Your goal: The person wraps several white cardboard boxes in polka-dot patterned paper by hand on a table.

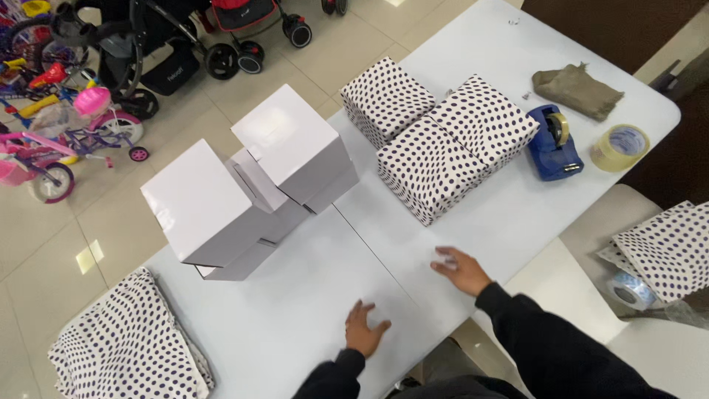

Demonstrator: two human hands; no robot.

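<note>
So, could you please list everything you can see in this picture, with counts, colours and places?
table: one, white, filling the middle of the view
plain boxes: several stacked, exact count unclear, white, on the table's left part
wrapped boxes: three, white with dark dots, far middle of the table
dotted paper stack: one, near left corner
tape dispenser: one, blue, right of the wrapped boxes
tape roll: one, yellowish, far right edge
cloth: one, brown, far right
dotted paper: one piece, off the table at right
children's bikes: several, pink and mixed colours, floor at left
strollers: dark, floor at top
left hand: flat on the table, empty
right hand: flat on the table, empty
</note>
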